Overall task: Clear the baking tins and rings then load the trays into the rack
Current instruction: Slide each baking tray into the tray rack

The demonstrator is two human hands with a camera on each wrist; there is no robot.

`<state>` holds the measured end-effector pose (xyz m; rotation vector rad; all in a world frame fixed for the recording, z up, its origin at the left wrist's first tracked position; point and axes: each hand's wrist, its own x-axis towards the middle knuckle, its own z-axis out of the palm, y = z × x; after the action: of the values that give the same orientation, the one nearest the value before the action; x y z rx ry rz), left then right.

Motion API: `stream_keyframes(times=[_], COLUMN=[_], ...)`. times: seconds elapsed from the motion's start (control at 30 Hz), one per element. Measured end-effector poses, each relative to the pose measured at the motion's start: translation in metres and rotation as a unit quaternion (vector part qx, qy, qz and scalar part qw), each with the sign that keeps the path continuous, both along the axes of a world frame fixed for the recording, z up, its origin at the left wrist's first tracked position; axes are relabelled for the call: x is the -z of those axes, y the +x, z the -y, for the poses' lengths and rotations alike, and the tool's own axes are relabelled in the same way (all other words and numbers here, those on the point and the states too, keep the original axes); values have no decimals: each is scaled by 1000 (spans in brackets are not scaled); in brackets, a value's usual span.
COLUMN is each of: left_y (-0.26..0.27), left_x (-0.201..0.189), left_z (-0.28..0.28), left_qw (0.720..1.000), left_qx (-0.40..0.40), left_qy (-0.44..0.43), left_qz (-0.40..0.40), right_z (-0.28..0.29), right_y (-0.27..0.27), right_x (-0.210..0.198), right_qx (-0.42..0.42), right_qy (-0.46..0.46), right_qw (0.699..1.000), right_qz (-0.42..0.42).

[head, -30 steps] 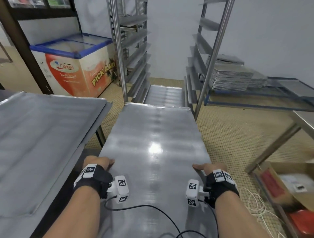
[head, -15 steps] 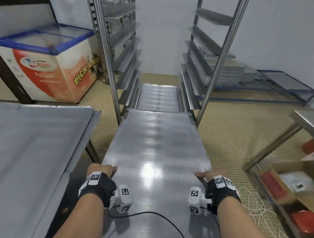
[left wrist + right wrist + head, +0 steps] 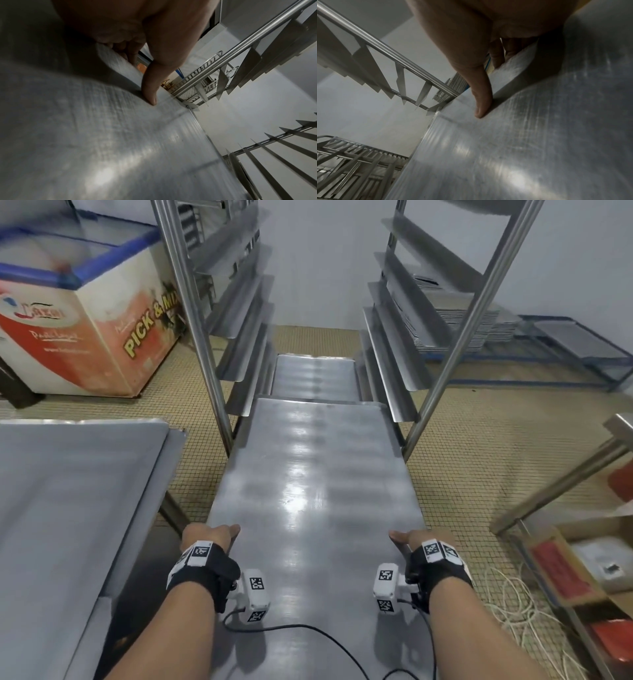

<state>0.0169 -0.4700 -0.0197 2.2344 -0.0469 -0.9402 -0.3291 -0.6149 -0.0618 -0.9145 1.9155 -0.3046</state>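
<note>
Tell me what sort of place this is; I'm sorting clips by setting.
Probably a commercial bakery's back room: a tall steel tray rack, a stack of metal baking trays on a low frame behind it, and a "Pick & Mix" chest freezer.

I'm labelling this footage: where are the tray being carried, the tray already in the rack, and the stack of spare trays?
carried tray (image 3: pixel 318 474): head view, middle of its flat top.
racked tray (image 3: pixel 315 378): head view, its visible surface between the runners.
tray stack (image 3: pixel 455 333): head view, its side edges behind the right post.
</note>
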Motion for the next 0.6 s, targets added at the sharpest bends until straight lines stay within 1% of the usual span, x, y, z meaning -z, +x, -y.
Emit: stream_keyframes(times=[0.07,0.1,0.13,0.17,0.2,0.33,0.5,0.6], left_y=[2,6,5,8,10,18,25,28], left_x=[-1,3,-1,4,3,13,26,28], left_z=[15,25,29,38,47,83,123,144], left_qw=[1000,1000,1000,1000,1000,1000,1000,1000], left_qx=[-4,-12,-1,-4,3,-10,-22,-13], left_qy=[-3,1,2,4,4,3,6,11], left_qz=[2,-3,1,9,0,-9,0,0], right_z=[5,14,17,26,34,67,106,128], right_y=[13,16,18,21,25,36,47,55], right_x=[-22,-24,-25,-22,-23,-16,-6,-7], right_qx=[33,47,57,62,62,71,85,95], right_qy=[1,-2,-2,-4,3,-15,-34,-35], right_qw=[999,999,998,998,998,997,995,994], right_qz=[-11,-5,2,10,11,16,28,37])
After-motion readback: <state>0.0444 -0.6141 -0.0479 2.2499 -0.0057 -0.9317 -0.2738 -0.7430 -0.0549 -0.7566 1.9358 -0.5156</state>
